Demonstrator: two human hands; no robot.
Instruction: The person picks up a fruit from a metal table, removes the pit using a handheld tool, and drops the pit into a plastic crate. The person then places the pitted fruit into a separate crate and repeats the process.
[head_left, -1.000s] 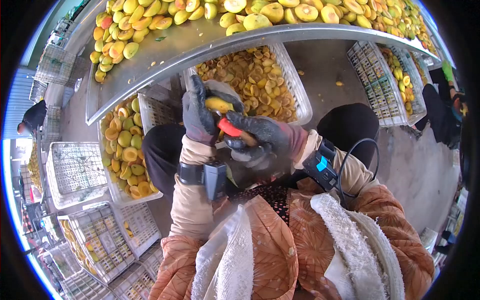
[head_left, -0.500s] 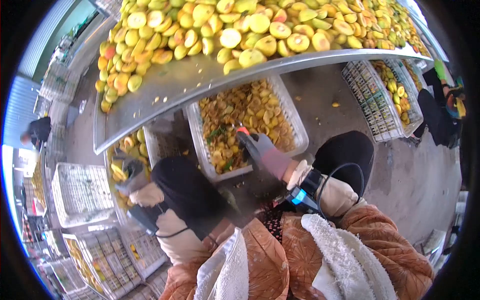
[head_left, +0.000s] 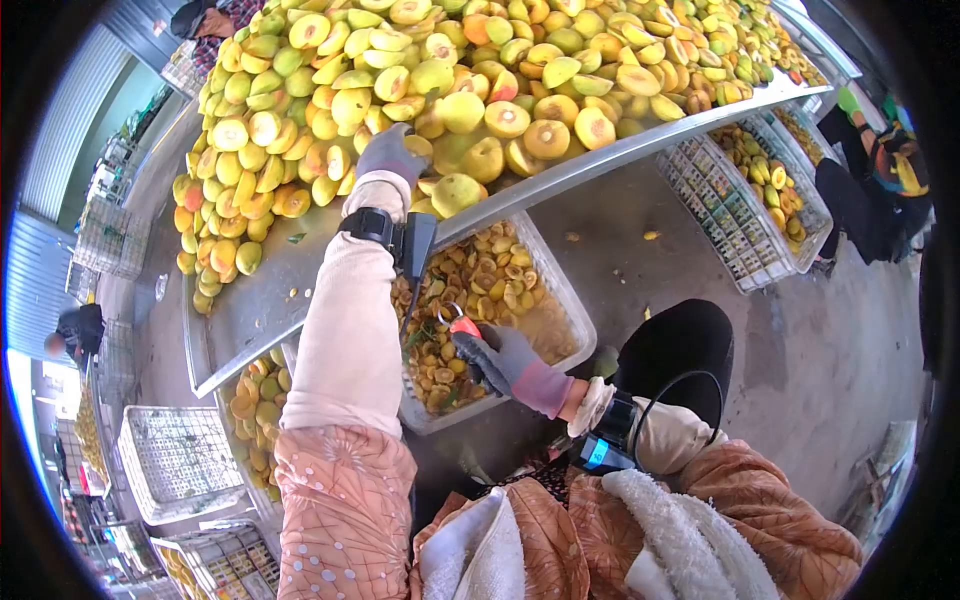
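My left hand (head_left: 393, 152), in a grey glove, reaches onto the fruit heap. Its fingers curve round a yellow peach half (head_left: 418, 148) at the heap's near edge. Below the table edge, my right hand (head_left: 512, 366) is closed round the red-orange handle of a pitting knife (head_left: 464, 327), whose curved metal loop points up and left. That loop hangs over a white crate (head_left: 580, 318) holding small, hollow-looking fruit pieces and some green leaves. Halved peaches (head_left: 350, 107) lie piled on the metal table (head_left: 330, 235), many with the cut face showing.
Left of my legs stands a crate of fruit (head_left: 262, 405), with a white crate (head_left: 180, 460) beyond it. Another fruit-filled crate (head_left: 735, 205) stands at right, near a seated person (head_left: 885, 165). A person (head_left: 80, 330) is at far left, another (head_left: 215, 25) behind the heap.
My left hand has moved up from the fruit crate at lower left to the heap on the table. My right hand, holding the pitting knife, has shifted slightly down and left.
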